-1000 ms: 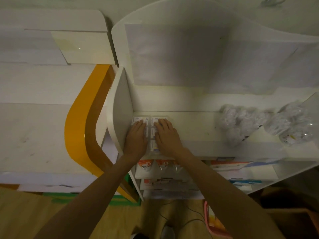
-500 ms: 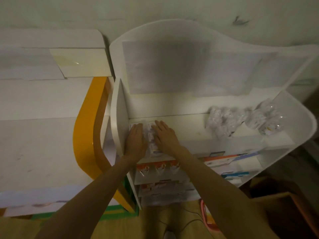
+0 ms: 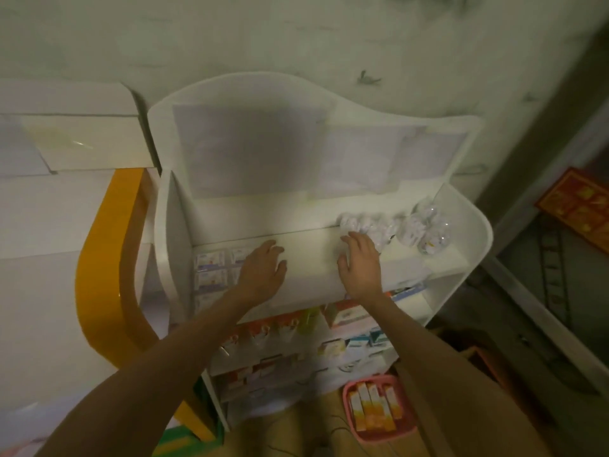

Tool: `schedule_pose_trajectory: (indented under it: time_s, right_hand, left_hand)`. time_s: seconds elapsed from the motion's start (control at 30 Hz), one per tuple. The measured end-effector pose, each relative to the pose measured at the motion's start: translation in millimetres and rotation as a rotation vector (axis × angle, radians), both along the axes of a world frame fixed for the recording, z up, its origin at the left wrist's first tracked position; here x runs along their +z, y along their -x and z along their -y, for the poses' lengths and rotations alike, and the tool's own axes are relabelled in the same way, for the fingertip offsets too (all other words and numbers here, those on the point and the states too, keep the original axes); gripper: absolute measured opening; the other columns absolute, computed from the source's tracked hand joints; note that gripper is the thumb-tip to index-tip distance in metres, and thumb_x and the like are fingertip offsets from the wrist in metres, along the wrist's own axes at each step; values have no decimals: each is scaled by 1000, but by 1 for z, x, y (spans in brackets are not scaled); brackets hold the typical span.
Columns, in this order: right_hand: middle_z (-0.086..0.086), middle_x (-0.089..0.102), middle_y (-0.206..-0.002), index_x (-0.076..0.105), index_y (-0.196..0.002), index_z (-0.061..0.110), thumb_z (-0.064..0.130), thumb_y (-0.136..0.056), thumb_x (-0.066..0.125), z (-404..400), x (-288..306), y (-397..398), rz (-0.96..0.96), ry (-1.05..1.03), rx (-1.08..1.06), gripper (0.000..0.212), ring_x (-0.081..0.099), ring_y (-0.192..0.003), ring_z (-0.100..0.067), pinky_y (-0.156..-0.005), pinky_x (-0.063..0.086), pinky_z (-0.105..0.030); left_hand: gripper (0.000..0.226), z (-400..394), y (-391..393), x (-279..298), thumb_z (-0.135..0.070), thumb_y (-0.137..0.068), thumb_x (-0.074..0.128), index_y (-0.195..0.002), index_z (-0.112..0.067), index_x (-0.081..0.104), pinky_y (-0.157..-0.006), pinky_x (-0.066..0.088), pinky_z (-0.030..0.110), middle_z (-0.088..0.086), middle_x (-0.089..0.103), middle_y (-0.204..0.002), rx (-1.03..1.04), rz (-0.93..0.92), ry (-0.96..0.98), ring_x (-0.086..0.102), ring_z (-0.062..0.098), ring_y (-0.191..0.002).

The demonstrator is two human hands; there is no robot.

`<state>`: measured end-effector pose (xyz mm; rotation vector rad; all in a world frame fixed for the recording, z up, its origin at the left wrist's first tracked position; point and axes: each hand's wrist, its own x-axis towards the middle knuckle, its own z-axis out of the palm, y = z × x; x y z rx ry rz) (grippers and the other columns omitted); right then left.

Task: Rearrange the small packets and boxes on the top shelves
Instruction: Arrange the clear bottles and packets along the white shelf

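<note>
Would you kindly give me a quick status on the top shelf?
Left hand open beside boxes. Right hand open, reaching packets. Nothing held. Path clear.

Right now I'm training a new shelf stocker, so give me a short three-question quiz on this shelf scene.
1. True or false: the left hand is gripping a box.
2. What does the right hand reach toward? A) the clear plastic packets B) the pink basket C) the orange panel
3. Fill in: the small white boxes lie at the ___ end of the top shelf.

Key: 1 false, the hand is open; 2 A; 3 left.
</note>
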<state>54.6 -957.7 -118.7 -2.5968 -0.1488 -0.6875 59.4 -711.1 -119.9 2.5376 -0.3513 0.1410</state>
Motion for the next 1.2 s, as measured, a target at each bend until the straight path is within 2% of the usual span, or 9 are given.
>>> schedule_pose_trajectory:
  time_s: [0.17,0.3,0.37,0.5,0.6,0.67,0.9,1.03,1.2]
  right_hand:
    - [-14,54,-131,55,-131,7,40,-85,42,56,18,-9,-110,45,-47,57,47,-124,-34,-106,41,-45]
    - [-8,45,-144,43,-144,13,43,-81,56,96,21,-26,-340,221,24,71,30,-140,-33,-114,32,-47]
    - [-7,41,-148,37,-148,15,41,-80,60,111,24,-35,-399,248,59,77,26,-143,-32,-113,32,-48]
    - [-8,39,-151,28,-153,16,40,-86,69,130,26,-51,-512,178,83,82,33,-138,-31,-112,35,-43]
    - [-9,44,-147,34,-151,18,40,-90,65,140,18,-60,-500,160,89,72,40,-132,-30,-107,39,-40]
    - [-7,46,-143,39,-149,19,43,-91,64,144,13,-64,-462,141,108,68,44,-128,-27,-104,41,-38]
    - [0,50,-137,47,-142,25,50,-90,63,150,4,-74,-399,93,150,60,52,-119,-20,-95,49,-36]
    - [1,55,-132,51,-135,25,54,-86,66,151,-1,-74,-372,6,179,59,55,-116,-19,-94,50,-38]
    - [2,55,-131,48,-141,20,46,-82,76,153,2,-74,-415,-106,249,70,56,-104,-12,-89,46,-25]
  left_hand:
    - [38,51,-25,23,-30,-98,49,-134,-18,53,-106,38,33,1,39,-151,-120,-31,-55,46,22,-131]
    - [39,90,-46,42,-32,-95,53,-132,-19,55,-91,47,32,-1,53,-135,-152,-63,-66,60,21,-107]
    - [42,109,-52,51,-36,-94,55,-134,-21,54,-90,46,31,-1,56,-132,-181,-81,-86,60,21,-107]
    - [47,144,-60,55,-44,-90,60,-131,-22,56,-91,46,31,-3,58,-131,-270,-115,-132,59,21,-110]
    - [50,168,-59,48,-48,-86,64,-127,-20,58,-97,46,36,1,57,-131,-290,-148,-160,57,23,-117]
    - [59,181,-54,44,-50,-84,66,-134,-22,52,-99,45,38,1,52,-136,-256,-152,-177,54,24,-120]
    - [70,194,-53,37,-55,-85,62,-145,-26,39,-91,51,37,0,46,-136,-191,-5,-364,59,24,-109]
    - [68,188,-53,34,-45,-79,67,-141,-26,47,-93,50,37,-2,43,-141,-220,-56,-339,58,24,-111]
    - [66,159,-51,34,-38,-75,74,-135,-24,51,-94,44,31,-2,43,-141,-268,-95,-276,54,22,-116]
